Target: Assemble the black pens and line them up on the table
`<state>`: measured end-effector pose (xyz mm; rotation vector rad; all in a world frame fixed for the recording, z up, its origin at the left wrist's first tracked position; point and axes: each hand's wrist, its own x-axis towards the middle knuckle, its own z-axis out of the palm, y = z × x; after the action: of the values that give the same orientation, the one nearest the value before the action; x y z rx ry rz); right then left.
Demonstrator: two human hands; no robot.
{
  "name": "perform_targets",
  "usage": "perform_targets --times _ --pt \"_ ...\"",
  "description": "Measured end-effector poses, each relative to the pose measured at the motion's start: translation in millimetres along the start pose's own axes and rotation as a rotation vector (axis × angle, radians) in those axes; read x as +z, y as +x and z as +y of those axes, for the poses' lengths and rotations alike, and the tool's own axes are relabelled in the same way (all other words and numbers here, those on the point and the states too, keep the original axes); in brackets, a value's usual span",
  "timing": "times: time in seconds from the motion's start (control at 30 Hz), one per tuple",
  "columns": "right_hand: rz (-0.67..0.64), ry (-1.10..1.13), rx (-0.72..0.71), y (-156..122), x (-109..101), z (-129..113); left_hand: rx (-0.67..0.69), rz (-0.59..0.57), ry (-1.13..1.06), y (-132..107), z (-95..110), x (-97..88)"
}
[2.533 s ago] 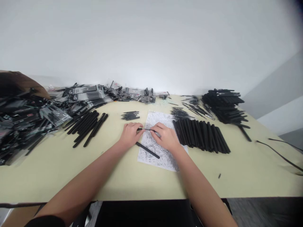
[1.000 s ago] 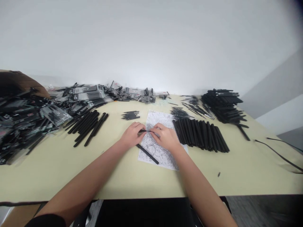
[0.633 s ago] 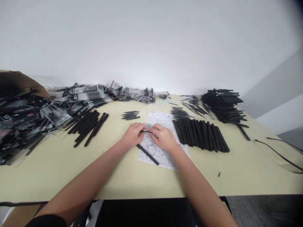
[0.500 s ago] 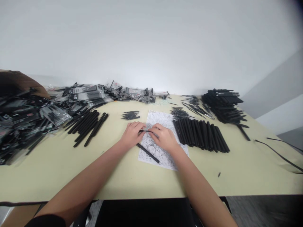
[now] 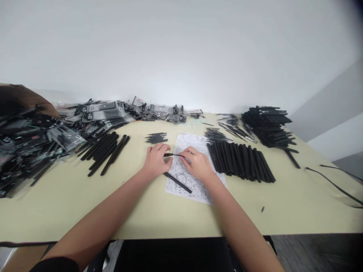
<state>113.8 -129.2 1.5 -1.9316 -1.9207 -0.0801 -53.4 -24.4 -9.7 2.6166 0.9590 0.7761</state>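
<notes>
My left hand [image 5: 155,160] and my right hand [image 5: 197,162] are close together over a printed sheet of paper [image 5: 195,195]. Between them runs a thin dark stick, apparently a pen refill [image 5: 172,154], held level. The thumb and fingertips of my right hand pinch its right end. The left end sits within the curled fingers of my left hand, whose thumb stands apart below it. Under my left hand a black pen barrel [image 5: 180,184] lies slanted on the paper, its upper end hidden.
Black pens [image 5: 109,153] lie loosely at left, beside a heap of plastic-wrapped packets [image 5: 31,147]. A row of black pens [image 5: 241,161] lies right of the paper. Thin refills [image 5: 156,138] are grouped behind my hands. More black pens [image 5: 266,126] are piled at back right.
My left thumb has opened away from the thin stick, and the left fingers have shifted slightly left. More of the stick shows between my hands. My right hand has barely moved.
</notes>
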Motion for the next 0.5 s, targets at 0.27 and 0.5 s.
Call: perform_targets --times 0.27,0.5 --pt "0.025 -0.012 0.028 0.4 -1.6 2.9 -0.029 0.002 -0.022 2.1 -2.4 0.7" --pt "0.047 -0.034 0.002 0.1 0.2 3.5 0.008 -0.002 -0.078 3.7 -7.1 5.6"
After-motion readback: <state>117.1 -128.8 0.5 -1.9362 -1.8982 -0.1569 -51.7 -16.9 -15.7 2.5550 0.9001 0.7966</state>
